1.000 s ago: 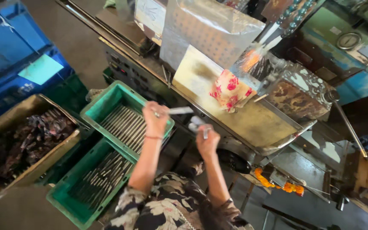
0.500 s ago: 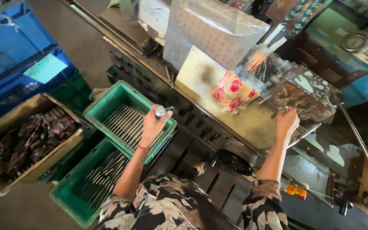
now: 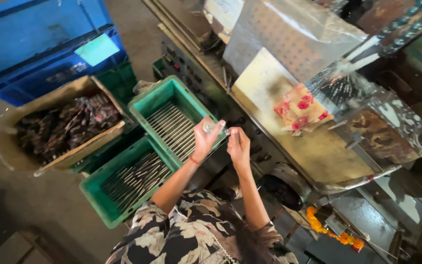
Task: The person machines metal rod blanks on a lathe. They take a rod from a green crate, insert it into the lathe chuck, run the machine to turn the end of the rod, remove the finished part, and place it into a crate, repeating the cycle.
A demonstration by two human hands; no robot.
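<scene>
Both hands meet on a metal rod

The right hand has come back from the desk; with the left hand, it pinches the rod above the green crate.

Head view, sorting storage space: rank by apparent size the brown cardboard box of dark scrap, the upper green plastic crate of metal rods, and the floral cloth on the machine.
1. Brown cardboard box of dark scrap, largest.
2. Upper green plastic crate of metal rods, somewhat smaller.
3. Floral cloth, smallest.
Box and crate lie at differing distances, so their order is unsure.
</scene>
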